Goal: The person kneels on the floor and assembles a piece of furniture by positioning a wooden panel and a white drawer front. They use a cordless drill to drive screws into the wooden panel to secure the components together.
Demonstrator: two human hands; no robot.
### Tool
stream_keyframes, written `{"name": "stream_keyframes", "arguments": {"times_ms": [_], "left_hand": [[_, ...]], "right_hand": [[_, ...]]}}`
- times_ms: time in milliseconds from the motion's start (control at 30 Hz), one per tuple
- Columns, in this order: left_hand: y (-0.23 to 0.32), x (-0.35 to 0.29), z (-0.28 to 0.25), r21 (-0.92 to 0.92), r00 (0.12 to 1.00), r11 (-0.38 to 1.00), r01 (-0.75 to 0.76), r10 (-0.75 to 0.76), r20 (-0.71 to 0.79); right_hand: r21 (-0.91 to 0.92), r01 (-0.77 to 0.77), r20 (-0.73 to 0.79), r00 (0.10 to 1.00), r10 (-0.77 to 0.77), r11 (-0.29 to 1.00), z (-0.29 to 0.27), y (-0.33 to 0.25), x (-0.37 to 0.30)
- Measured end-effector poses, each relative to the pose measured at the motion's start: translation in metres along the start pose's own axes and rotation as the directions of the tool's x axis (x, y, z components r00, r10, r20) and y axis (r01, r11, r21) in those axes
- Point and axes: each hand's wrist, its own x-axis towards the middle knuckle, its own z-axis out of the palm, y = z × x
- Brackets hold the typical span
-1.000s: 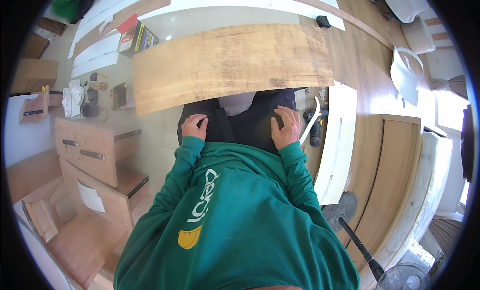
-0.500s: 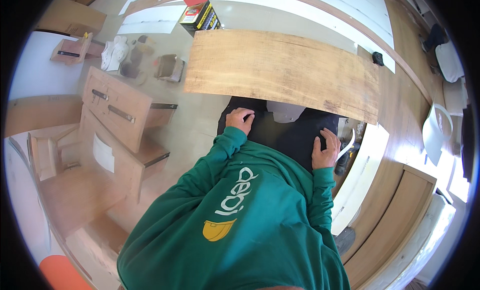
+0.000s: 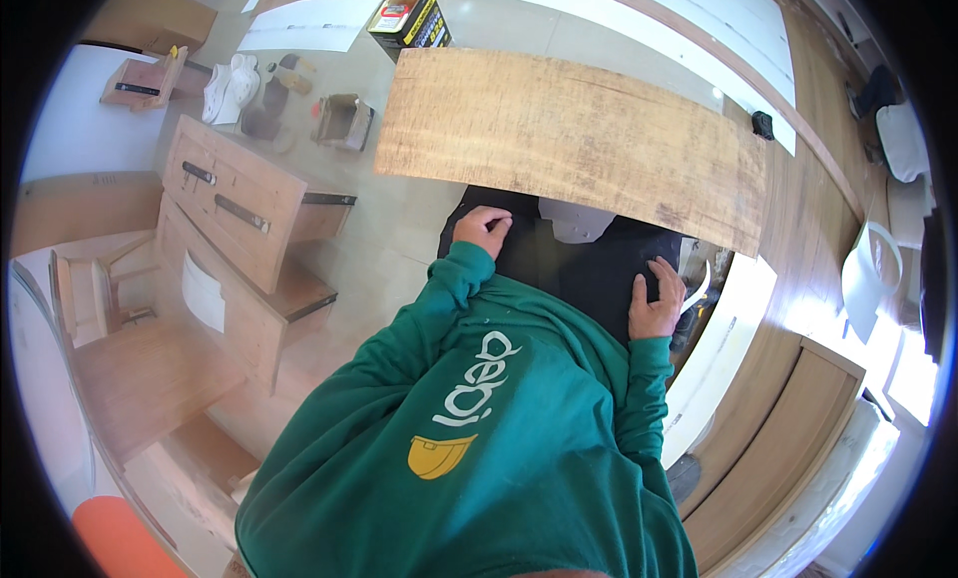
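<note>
Both my hands rest on the dark cloth [image 3: 559, 279] over my lap. My left hand [image 3: 482, 231] lies on the left thigh with its fingers curled and drawn together against the thumb; nothing shows in it. On the right thigh, my right hand [image 3: 656, 300] has its fingers apart and holds nothing. Just beyond my knees a worn wooden board [image 3: 569, 129] spans from left to right, nearest to both hands but apart from them. A pale grey, round-edged piece [image 3: 574, 222] shows between my legs, its far part hidden by the board.
A black tape measure [image 3: 762, 125] sits near the board's right end; a black-and-yellow box [image 3: 409, 19] stands behind its left end. Wooden drawers [image 3: 235, 204] with black slides are at left, near a small wooden box [image 3: 342, 122] and white clogs [image 3: 232, 89]. A long white panel [image 3: 723, 358] lies at right.
Both hands stay on my lap with little movement; the left hand's fingers look slightly more gathered. The view has shifted slightly, so the board and surroundings sit a little differently in the picture.
</note>
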Motion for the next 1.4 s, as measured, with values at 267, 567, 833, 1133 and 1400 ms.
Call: {"name": "stream_keyframes", "arguments": {"times_ms": [267, 567, 833, 1133, 1400], "left_hand": [[-0.117, 0.037, -0.098, -0.455, 0.792, 0.8, 0.391, -0.544, -0.277], [-0.11, 0.013, -0.098, -0.282, 0.779, 0.747, 0.602, -0.626, 0.004], [-0.107, 0.036, -0.118, -0.382, 0.832, 0.848, 0.367, -0.483, -0.272], [-0.053, 0.101, -0.15, -0.586, 0.812, 0.737, 0.338, -0.543, -0.214], [-0.064, 0.098, -0.138, -0.688, 0.853, 0.687, 0.235, -0.485, -0.193]], "right_hand": [[0.646, -0.523, -0.124, 0.647, 0.753, 0.556, -0.034, 0.164, 0.021], [0.752, -0.56, 0.197, 0.693, 0.693, 0.347, 0.009, 0.152, 0.013], [0.811, -0.532, 0.161, 0.603, 0.781, 0.244, 0.014, 0.126, 0.033], [0.922, -0.388, 0.313, 0.705, 0.636, -0.024, 0.034, 0.166, 0.043], [0.84, -0.502, 0.257, 0.704, 0.662, 0.207, 0.037, 0.134, 0.063]]}}
